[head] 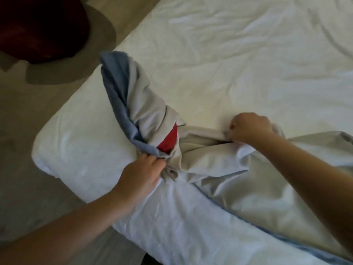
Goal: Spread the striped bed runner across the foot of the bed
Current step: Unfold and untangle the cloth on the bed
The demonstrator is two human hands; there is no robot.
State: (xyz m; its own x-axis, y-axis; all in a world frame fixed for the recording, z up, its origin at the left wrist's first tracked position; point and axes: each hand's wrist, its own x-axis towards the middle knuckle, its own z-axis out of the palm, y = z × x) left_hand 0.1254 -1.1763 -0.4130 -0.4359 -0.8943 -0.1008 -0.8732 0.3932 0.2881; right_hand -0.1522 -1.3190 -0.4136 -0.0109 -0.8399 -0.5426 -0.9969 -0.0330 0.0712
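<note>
Midway through opening out the striped bed runner, by the look of it: draped over the white bed close to its near left corner, with the grey side mostly up. Flat and loosely creased toward the right along the near edge, but twisted into a thick rope on the left that curves away across the corner. Shows a blue band down the outer side of the twist and a red patch where the folds knot together. Not yet spread, then; roughly half laid, as a judgement. Next move probably calls for untwisting the roped part, pulling the two grips apart to find the long edges, then drawing the left end out to the corner and smoothing it. Could easily drag the sheet underneath into more wrinkles if tugged hard. Left hand at the near edge just below the red patch, fingers curled into the gathered cloth and gripping the blue edge with the grey folds. Right hand clenched knuckles-up around a raised ridge of grey fabric, right of the knot and well apart from the other hand. Beyond the bed, beige floor, with a dark red object on a round grey mat at upper left.
</note>
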